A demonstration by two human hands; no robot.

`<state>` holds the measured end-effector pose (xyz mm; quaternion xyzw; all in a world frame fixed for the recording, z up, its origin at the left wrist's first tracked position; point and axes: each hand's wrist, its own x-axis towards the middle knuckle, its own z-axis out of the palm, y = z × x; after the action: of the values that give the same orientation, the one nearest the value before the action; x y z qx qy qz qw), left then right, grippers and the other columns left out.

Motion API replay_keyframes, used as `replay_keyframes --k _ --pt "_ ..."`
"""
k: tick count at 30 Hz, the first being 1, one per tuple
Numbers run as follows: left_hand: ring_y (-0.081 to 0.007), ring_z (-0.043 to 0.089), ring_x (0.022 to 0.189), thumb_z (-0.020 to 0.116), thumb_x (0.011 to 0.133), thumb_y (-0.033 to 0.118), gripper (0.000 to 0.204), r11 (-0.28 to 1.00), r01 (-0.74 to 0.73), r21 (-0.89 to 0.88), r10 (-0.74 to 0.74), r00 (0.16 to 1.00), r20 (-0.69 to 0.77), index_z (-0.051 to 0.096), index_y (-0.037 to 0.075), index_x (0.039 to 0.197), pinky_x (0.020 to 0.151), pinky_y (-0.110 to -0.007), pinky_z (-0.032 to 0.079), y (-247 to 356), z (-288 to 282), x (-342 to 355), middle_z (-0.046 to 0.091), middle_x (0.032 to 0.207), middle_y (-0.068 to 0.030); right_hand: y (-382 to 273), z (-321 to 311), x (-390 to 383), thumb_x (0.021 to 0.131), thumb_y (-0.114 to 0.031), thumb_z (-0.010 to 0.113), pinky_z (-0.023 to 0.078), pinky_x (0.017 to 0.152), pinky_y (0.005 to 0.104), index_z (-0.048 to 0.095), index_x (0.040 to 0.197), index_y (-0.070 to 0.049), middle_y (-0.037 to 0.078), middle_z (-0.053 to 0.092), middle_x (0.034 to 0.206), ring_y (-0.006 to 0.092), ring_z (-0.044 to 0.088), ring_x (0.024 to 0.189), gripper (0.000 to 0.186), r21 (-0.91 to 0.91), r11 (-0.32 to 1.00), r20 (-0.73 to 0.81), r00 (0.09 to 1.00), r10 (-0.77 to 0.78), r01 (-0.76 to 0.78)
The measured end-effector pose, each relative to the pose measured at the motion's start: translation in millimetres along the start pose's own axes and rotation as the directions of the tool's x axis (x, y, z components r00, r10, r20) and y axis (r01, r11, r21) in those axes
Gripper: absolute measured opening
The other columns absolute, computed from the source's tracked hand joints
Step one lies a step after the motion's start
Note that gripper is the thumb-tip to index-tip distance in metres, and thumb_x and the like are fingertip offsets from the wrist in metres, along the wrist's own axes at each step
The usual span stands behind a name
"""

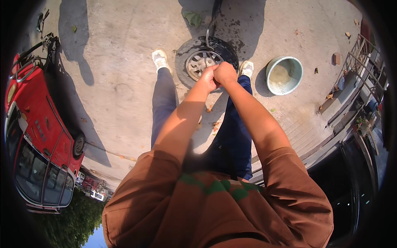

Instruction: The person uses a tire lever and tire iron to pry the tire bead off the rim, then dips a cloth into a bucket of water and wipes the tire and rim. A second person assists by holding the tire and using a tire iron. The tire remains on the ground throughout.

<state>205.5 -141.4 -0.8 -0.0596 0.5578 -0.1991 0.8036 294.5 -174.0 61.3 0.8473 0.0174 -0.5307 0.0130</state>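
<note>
My left hand (209,77) and my right hand (226,73) are closed together in front of me, side by side and touching. Whatever is inside the fingers is hidden from this angle. In the view they overlap the near right part of a wheel with a black tire (227,46) and a spoked metal rim (193,66), lying flat on the ground between my feet. At the wheel's far edge, a dark bar (214,18) with a bent metal end reaches over the tire. Whether it connects to my hands cannot be seen.
A pale round basin (300,74) holding cloudy water stands right of my right shoe (247,68). My left shoe (160,59) is left of the wheel. A red vehicle (45,120) is at far left. Metal railings (364,62) and a brick (336,58) lie right.
</note>
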Motion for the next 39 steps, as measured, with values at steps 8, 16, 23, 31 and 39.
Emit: replay_keyframes --k 8,16,23,31,39 --pt "-0.0244 0.065 0.088 0.044 0.101 0.025 0.025 0.991 0.13 -0.013 -0.13 0.991 -0.032 0.059 0.007 0.109 0.075 -0.043 0.055 -25 -67 23 0.067 0.102 -0.012 18 60 -24 0.088 -0.022 0.051 0.052 0.085 0.0459 0.062 0.121 -0.009 0.025 0.064 0.108 0.04 0.064 0.099 0.037 0.014 1.0 -0.048 0.999 -0.007 0.007" --pt "-0.0164 0.065 0.079 0.048 0.101 0.023 0.02 0.987 0.021 0.161 -0.004 0.995 -0.104 0.058 0.007 0.105 0.067 -0.031 0.053 -40 -111 -11 0.066 0.092 -0.0051 36 140 -48 0.09 -0.023 0.052 0.052 0.079 0.0479 0.044 0.139 -0.005 0.029 0.058 0.1 0.0448 0.064 0.091 0.053 0.077 0.994 -0.069 0.995 -0.069 0.074" --pt "-0.0169 0.065 0.09 0.073 0.085 0.034 0.047 0.735 -0.039 0.677 0.335 0.889 -0.312 0.057 0.004 0.118 0.079 -0.029 0.052 28 -156 22 0.067 0.101 -0.0083 96 48 -19 0.089 -0.011 0.063 0.047 0.094 0.0326 0.056 0.129 0.002 0.023 0.061 0.123 0.0296 0.062 0.112 0.043 0.381 0.919 0.019 0.993 -0.116 0.1" --pt "-0.0317 0.058 0.117 0.086 0.059 0.049 0.104 0.396 0.124 0.91 0.671 0.637 -0.379 0.043 -0.01 0.134 0.097 -0.035 0.046 97 -302 104 0.057 0.127 -0.0253 179 12 -48 0.087 -0.003 0.064 0.047 0.076 0.0237 0.058 0.118 0.003 0.005 0.064 0.092 0.0088 0.058 0.085 0.032 0.406 0.912 0.13 0.992 -0.001 -0.052" --pt "-0.0161 0.056 0.092 0.054 0.084 0.069 0.078 0.85 -0.37 0.375 0.526 0.634 -0.568 0.057 0.001 0.121 0.085 -0.028 0.044 70 -343 172 0.059 0.101 -0.0031 211 40 70 0.087 -0.001 0.055 0.046 0.061 0.0247 0.051 0.089 -0.005 0.004 0.057 0.078 0.0133 0.055 0.065 0.006 0.766 0.62 -0.29 0.952 0.099 0.17"
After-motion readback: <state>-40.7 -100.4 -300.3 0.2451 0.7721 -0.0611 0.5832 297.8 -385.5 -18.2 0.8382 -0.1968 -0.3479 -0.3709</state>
